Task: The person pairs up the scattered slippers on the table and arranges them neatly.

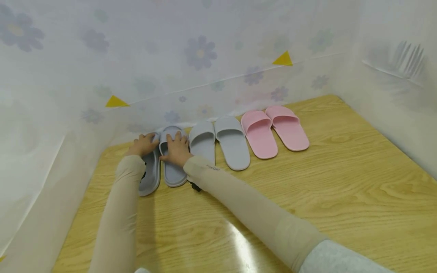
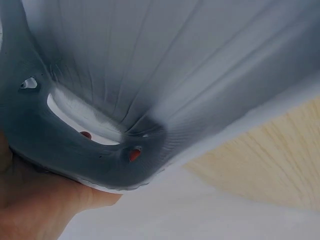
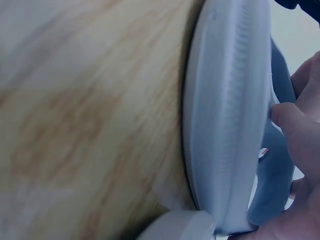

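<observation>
The table [image 1: 307, 197] carries 6 slippers in a row against the floral curtain [image 1: 205, 57]: 2 pink slippers [image 1: 273, 132], 2 light grey slippers [image 1: 220, 142], 2 blue-grey slippers [image 1: 170, 167] at the left end. The head view shows the left hand [image 1: 143, 144] and right hand [image 1: 176, 151] resting on the blue-grey straps. Only the left wrist view shows the strap [image 2: 100, 150] gripped from beneath. The right wrist view shows a thumb [image 3: 295, 130] pressing the strap edge, fingers wrapped around it.
</observation>
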